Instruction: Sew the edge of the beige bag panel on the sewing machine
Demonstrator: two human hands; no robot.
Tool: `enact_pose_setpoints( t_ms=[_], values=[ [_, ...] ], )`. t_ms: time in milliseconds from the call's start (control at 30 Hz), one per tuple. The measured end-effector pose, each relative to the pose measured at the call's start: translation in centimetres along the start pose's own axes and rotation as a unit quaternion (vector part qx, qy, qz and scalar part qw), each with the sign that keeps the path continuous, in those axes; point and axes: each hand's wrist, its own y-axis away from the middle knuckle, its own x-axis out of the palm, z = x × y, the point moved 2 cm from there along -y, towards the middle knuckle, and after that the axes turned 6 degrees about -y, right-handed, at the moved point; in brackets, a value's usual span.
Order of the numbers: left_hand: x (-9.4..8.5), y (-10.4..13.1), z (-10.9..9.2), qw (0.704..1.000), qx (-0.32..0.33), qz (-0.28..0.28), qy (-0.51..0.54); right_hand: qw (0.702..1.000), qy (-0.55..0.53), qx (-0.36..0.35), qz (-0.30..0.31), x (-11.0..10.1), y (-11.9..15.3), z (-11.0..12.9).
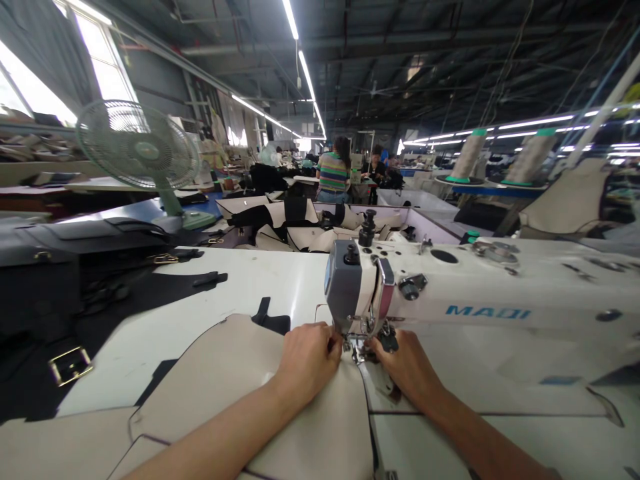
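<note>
A white sewing machine (480,293) lies across the table, its grey head and needle (356,340) near the centre. A beige leather-like panel (235,387) lies flat under the needle area. My left hand (307,360) rests on the panel with its fingertips pinching the panel's edge just left of the presser foot. My right hand (407,367) sits on the other side of the foot, fingers curled at the panel's edge below the machine head. Both forearms reach in from the bottom of the view.
Black bags with brass buckles (70,363) and straps lie on the left of the white table (260,280). A green fan (140,150) stands behind. Thread cones (470,153) rise at right. Cut panels fill a bin (300,227); other people work farther back.
</note>
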Motion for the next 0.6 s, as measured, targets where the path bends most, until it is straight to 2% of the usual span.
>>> enact_pose_setpoints(
  t_ms=[367,600],
  values=[
    [-0.43,-0.16,-0.27,1.0,-0.005,0.005,0.0,1.0,-0.013,-0.002,-0.013,0.11,-0.04,-0.08],
    [-0.21,-0.13,-0.09,1.0,-0.012,0.005,0.008,0.997,-0.071,-0.014,-0.009,0.13,0.02,0.75]
  ],
)
